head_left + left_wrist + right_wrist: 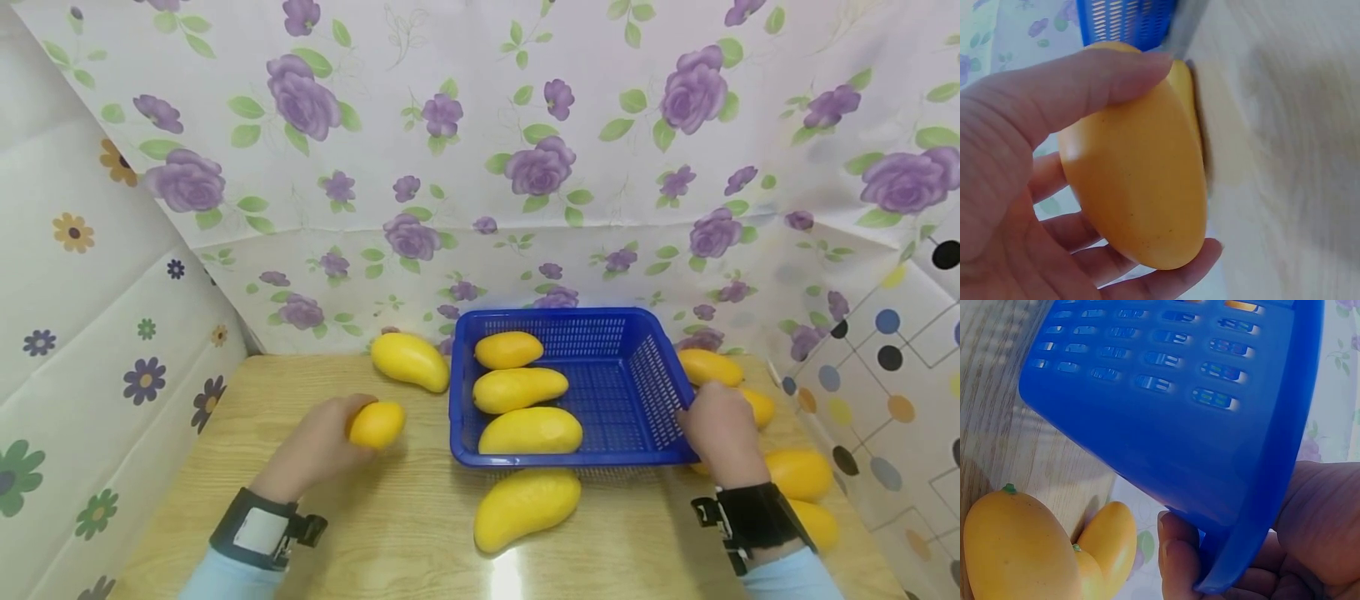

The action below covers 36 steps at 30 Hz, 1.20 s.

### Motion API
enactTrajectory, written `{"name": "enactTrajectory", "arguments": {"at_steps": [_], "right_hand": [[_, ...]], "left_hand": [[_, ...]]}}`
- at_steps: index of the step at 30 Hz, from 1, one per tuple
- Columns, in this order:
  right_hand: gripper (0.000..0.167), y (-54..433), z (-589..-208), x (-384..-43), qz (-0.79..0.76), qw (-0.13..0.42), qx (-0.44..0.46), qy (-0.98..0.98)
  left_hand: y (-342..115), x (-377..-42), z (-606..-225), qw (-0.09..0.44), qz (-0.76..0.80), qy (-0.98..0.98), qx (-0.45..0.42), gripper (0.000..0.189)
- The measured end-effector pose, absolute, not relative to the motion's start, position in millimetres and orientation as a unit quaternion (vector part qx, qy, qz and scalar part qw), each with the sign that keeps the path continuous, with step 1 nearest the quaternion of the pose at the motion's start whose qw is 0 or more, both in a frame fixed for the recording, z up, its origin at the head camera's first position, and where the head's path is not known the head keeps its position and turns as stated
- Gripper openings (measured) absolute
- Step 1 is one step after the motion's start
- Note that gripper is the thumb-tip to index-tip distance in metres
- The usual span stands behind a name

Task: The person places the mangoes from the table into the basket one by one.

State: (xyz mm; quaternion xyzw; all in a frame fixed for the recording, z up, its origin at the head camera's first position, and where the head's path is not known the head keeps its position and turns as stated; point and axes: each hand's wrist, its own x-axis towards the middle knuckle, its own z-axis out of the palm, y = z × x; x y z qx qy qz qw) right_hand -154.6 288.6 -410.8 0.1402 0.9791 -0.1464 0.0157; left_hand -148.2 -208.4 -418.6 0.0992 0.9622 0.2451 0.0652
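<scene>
My left hand (322, 442) holds a yellow-orange mango (377, 426) left of the basket, just above the table. In the left wrist view the thumb lies across this mango (1138, 181) and the fingers curl beneath it. My right hand (722, 432) grips the right-hand rim of a blue plastic basket (645, 457). The right wrist view shows fingers (1179, 562) curled under the rim of the basket (1147, 437). Three yellow mangoes, one of them the middle mango (517, 389), lie side by side in its left half.
One yellow mango (527, 508) lies in front of the basket, and another mango (409, 361) at its back left. Several mangoes, including a large mango (798, 475), lie to the right, near my right wrist. A flowered cloth (480, 275) stands behind the wooden table (405, 533).
</scene>
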Motion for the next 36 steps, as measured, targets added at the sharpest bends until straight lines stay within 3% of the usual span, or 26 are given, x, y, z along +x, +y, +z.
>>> {"name": "enactTrajectory", "arguments": {"at_steps": [18,25,36], "right_hand": [[0.034,288,-410,-156,-0.146,0.024,0.150,0.978],[0.032,288,-412,-155,-0.149,0.020,0.152,0.977],[0.031,289,-411,-154,-0.146,0.009,0.139,0.979]], "left_hand": [[-137,-204,-379,-0.058,0.261,0.958,0.107,0.070],[-91,-231,-376,-0.052,0.244,0.960,0.126,0.075],[-11,-242,-374,-0.035,0.209,0.959,0.189,0.063]]}}
